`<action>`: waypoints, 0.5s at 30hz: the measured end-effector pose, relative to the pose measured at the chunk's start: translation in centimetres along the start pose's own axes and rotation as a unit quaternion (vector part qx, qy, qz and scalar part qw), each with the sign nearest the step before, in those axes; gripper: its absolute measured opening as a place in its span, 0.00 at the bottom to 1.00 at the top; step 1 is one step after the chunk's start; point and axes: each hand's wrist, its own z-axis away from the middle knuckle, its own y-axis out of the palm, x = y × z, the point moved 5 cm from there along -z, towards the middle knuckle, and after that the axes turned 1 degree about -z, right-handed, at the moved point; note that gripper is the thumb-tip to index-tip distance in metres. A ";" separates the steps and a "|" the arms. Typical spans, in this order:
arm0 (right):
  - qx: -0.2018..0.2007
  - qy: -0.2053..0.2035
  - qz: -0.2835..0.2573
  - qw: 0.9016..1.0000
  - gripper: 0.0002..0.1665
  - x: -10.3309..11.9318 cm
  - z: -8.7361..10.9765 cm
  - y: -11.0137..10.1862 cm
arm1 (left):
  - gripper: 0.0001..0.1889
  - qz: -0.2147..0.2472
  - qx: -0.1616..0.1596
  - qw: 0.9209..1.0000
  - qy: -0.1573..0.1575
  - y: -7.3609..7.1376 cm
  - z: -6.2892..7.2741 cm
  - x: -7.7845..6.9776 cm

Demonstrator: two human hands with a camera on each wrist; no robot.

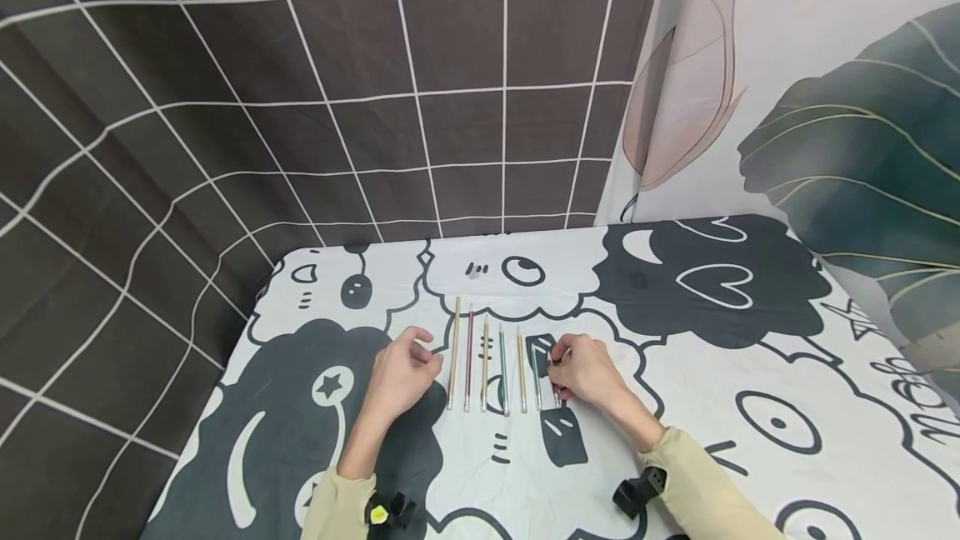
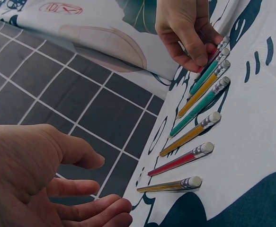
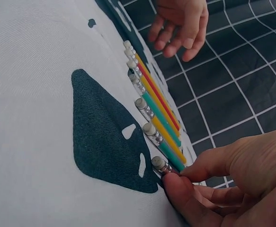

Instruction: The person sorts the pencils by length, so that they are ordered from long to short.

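A row of several pencils with white erasers lies side by side on the patterned cloth. From the left come a yellow pencil (image 1: 453, 357), a red pencil (image 1: 469, 357) and another yellow one; green and yellow pencils follow. At the row's right end my right hand (image 1: 588, 369) pinches a dark red pencil (image 3: 163, 165) between thumb and fingers, near its eraser end. The fingers hide much of that pencil. My left hand (image 1: 405, 373) hovers just left of the row, fingers loosely bent and holding nothing; the leftmost yellow pencil (image 2: 171, 185) is nearest to it.
A white cloth (image 1: 720, 390) with dark cartoon shapes covers the table. Behind it hangs a dark curtain (image 1: 457, 40) with a white grid. To the right is a pale hanging (image 1: 690, 148) with large leaf prints. Each sleeve carries a small black camera (image 1: 640, 492) at the wrist.
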 end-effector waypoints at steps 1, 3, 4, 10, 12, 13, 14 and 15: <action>0.001 -0.001 0.000 1.000 0.06 0.0 0.0 0.0 | 0.15 0.000 0.000 1.000 0.000 0.0 0.0 0.0; 0.002 -0.002 -0.001 1.000 0.06 -0.1 0.0 0.1 | 0.15 -0.001 0.001 1.000 0.000 0.0 0.0 0.0; 0.003 -0.002 -0.002 1.000 0.06 -0.1 0.0 0.1 | 0.15 -0.002 0.002 1.000 -0.001 0.0 0.0 0.0; 0.004 -0.003 -0.009 1.000 0.05 -0.1 0.0 0.1 | 0.15 -0.004 0.003 1.000 -0.001 0.0 0.0 0.0; 0.003 -0.004 -0.009 1.000 0.05 -0.1 0.1 0.2 | 0.15 -0.003 0.003 1.000 -0.001 0.0 0.1 0.0; 0.003 -0.005 -0.009 1.000 0.05 -0.1 0.1 0.2 | 0.15 -0.003 0.003 1.000 -0.001 -0.1 0.1 0.0; 0.004 -0.005 -0.009 1.000 0.05 -0.1 0.1 0.2 | 0.15 -0.002 0.003 1.000 -0.001 -0.1 0.1 0.1; 0.004 -0.005 -0.009 1.000 0.04 -0.1 0.2 0.2 | 0.15 -0.001 0.004 1.000 -0.002 -0.1 0.1 0.1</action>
